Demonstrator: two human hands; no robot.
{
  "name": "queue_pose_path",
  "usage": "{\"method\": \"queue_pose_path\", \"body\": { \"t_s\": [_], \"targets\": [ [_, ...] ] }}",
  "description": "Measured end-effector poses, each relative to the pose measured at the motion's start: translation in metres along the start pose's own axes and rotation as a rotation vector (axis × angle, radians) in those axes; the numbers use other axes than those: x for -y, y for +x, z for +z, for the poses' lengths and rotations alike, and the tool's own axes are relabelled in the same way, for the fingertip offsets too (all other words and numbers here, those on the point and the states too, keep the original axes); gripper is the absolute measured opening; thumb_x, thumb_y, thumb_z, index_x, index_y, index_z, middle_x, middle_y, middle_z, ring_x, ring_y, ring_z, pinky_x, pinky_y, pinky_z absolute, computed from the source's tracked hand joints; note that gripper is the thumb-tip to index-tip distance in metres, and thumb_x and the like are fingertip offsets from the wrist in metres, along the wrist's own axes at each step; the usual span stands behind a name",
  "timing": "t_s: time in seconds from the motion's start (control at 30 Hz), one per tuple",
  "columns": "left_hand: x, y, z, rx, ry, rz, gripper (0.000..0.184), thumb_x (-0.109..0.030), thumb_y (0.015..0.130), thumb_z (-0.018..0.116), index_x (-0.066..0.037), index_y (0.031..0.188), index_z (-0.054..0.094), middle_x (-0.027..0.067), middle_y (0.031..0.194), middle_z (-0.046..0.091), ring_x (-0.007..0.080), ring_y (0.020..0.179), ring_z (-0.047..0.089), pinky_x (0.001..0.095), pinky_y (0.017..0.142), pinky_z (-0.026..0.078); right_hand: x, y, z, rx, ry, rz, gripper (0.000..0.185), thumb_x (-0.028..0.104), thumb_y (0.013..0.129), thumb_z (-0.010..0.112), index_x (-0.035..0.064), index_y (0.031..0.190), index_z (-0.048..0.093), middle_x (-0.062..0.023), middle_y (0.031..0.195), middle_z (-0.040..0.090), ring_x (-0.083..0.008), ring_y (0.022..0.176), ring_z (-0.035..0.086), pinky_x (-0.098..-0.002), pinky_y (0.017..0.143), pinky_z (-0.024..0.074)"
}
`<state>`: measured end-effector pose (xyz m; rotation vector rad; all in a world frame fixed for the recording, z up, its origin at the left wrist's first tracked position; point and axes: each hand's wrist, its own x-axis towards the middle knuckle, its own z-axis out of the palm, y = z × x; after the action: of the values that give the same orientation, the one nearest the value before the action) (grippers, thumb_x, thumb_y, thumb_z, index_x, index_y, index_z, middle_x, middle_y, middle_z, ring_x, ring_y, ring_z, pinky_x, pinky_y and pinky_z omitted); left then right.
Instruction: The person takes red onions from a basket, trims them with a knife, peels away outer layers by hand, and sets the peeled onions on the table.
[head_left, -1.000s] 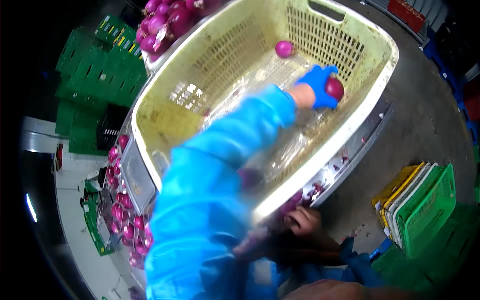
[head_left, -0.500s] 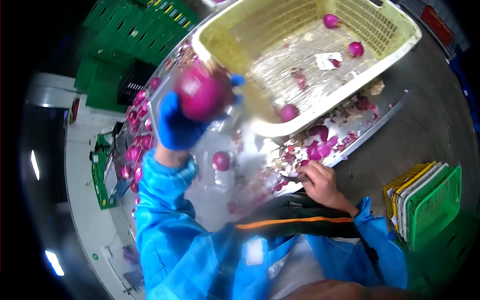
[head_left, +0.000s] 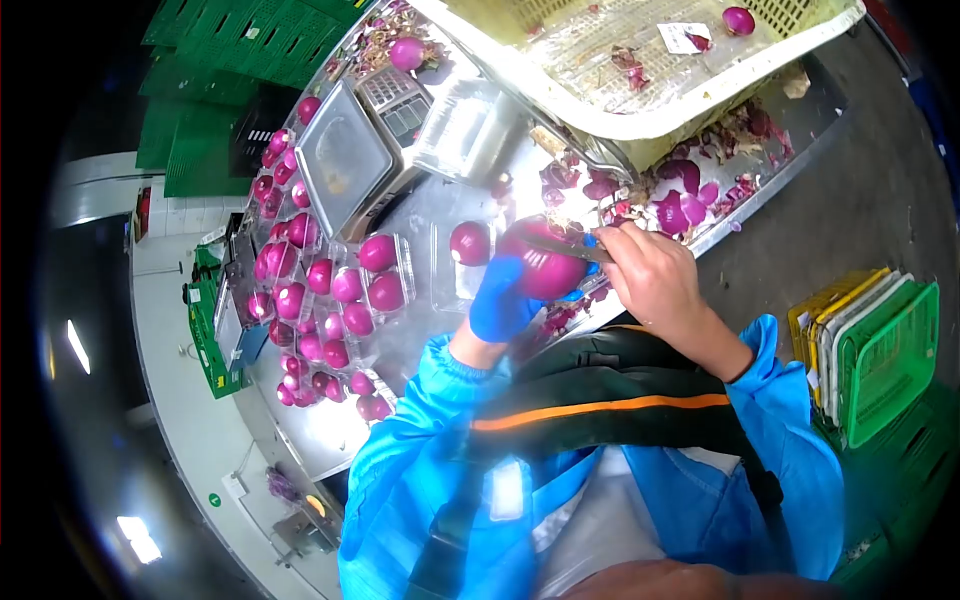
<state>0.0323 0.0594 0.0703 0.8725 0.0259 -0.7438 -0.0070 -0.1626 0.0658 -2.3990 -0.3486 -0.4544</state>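
A large red onion (head_left: 548, 268) sits in my left hand (head_left: 503, 303), whose blue-gloved fingers wrap around it from below. My bare right hand (head_left: 655, 278) grips a knife (head_left: 565, 247), its handle mostly hidden by the fingers. The blade lies across the top of the onion, touching or very close to it. To the left, another red onion (head_left: 469, 243) rests in a clear plastic tray (head_left: 440, 275). Purple onion skins (head_left: 680, 205) are scattered on the metal table just beyond my right hand.
A cream plastic crate (head_left: 640, 120) stands at the table's far side with a few onions in it. A scale (head_left: 348, 160) is at the left, near empty clear trays (head_left: 468, 128). Packed onions (head_left: 320, 275) cover the left end. Stacked crates (head_left: 890, 360) stand at the right.
My left hand has brought the onion from beside the crate down and right, to the knife. My right hand has risen slightly with the knife. The view has shifted, showing more packed onions.
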Motion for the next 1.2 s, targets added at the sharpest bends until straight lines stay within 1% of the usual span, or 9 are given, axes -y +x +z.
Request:
{"method": "queue_pose_path", "body": {
  "t_s": [0.2,0.4,0.53,0.7,0.77,0.93,1.07,1.1,1.2],
  "targets": [
    [0.003,-0.004,0.008,-0.038,0.141,0.024,0.073,-0.039,0.087,0.066,-0.002,0.144,0.038,0.0193,0.138,0.052,0.0318,0.124,0.056,0.0459,0.105,0.048,-0.01,-0.01,0.015,-0.057,-0.023,-0.012,0.031,0.011,0.075,0.073,0.0114,0.104,0.061,-0.007,0.078,0.055,-0.0224,0.067,0.062,-0.0366,0.057,0.0489],
    [-0.019,-0.013,0.031,0.215,0.027,0.084,0.085,-0.048,0.082,0.073,-0.004,0.146,0.037,0.026,0.141,0.05,0.0372,0.123,0.058,0.0481,0.103,0.05,-0.073,-0.063,0.032,-0.084,-0.046,0.278,0.041,0.005,0.08,0.064,0.0094,0.121,0.064,-0.0108,0.101,0.069,-0.0289,0.082,0.069,-0.0389,0.067,0.0551],
    [-0.006,0.011,-0.003,0.008,0.156,0.022,0.08,-0.046,0.084,0.071,-0.003,0.144,0.04,0.0212,0.137,0.054,0.0332,0.122,0.059,0.0441,0.104,0.049,-0.025,-0.03,0.012,-0.104,0.133,0.231,0.04,0.001,0.082,0.064,0.0052,0.122,0.064,-0.0164,0.104,0.069,-0.0338,0.087,0.068,-0.0395,0.075,0.0549],
    [-0.006,0.01,0.007,-0.07,0.305,-0.098,0.087,-0.052,0.086,0.069,-0.004,0.148,0.033,0.0155,0.137,0.052,0.0294,0.125,0.056,0.046,0.103,0.049,-0.001,-0.011,-0.005,0.257,0.557,0.372,0.064,0.041,0.091,0.069,0.0059,0.141,0.048,-0.0171,0.116,0.065,-0.0289,0.092,0.069,-0.0385,0.079,0.0542],
    [-0.013,0.011,0.01,-0.02,0.517,-0.07,0.098,-0.052,0.08,0.075,-0.005,0.152,0.028,0.015,0.139,0.051,0.0287,0.127,0.054,0.0455,0.104,0.048,-0.011,-0.017,0.025,0.022,0.828,0.337,0.068,0.038,0.092,0.07,0.0023,0.143,0.044,-0.0104,0.097,0.062,-0.021,0.079,0.062,-0.0321,0.069,0.051],
    [0.009,0.007,-0.008,0.011,0.859,0.329,0.1,-0.031,0.071,0.087,-0.004,0.15,0.031,0.0141,0.137,0.051,0.0284,0.125,0.054,0.0423,0.104,0.046,-0.001,-0.037,0.041,0.253,1.613,0.855,0.041,0.039,0.102,0.056,0.0017,0.118,0.048,-0.0065,0.077,0.06,-0.0071,0.056,0.047,-0.0207,0.049,0.0361],
    [0.016,0.002,-0.012,-0.101,0.56,0.203,0.078,-0.024,0.075,0.083,-0.001,0.138,0.043,0.0143,0.134,0.054,0.0272,0.122,0.055,0.0409,0.102,0.048,0.004,-0.039,0.039,0.155,1.078,0.716,0.034,0.037,0.105,0.049,0.0037,0.103,0.056,-0.0065,0.072,0.059,-0.0098,0.058,0.051,-0.0262,0.049,0.0397],
    [0.015,-0.001,-0.014,-0.104,0.492,0.166,0.077,-0.023,0.076,0.083,-0.001,0.138,0.044,0.0146,0.133,0.054,0.0271,0.122,0.056,0.0407,0.101,0.049,0.0,-0.038,0.033,0.045,0.574,0.495,0.021,0.024,0.098,0.06,0.0039,0.104,0.063,-0.0083,0.078,0.06,-0.0165,0.061,0.059,-0.0327,0.053,0.0458],
    [0.009,-0.007,-0.009,-0.065,0.377,0.086,0.075,-0.022,0.078,0.08,-0.004,0.14,0.044,0.0115,0.133,0.054,0.025,0.123,0.055,0.0391,0.104,0.046,-0.002,-0.03,0.007,0.053,0.098,0.124,0.032,0.017,0.082,0.072,0.0098,0.112,0.064,-0.0087,0.092,0.063,-0.0252,0.076,0.064,-0.0342,0.065,0.0501]
  ]
}}
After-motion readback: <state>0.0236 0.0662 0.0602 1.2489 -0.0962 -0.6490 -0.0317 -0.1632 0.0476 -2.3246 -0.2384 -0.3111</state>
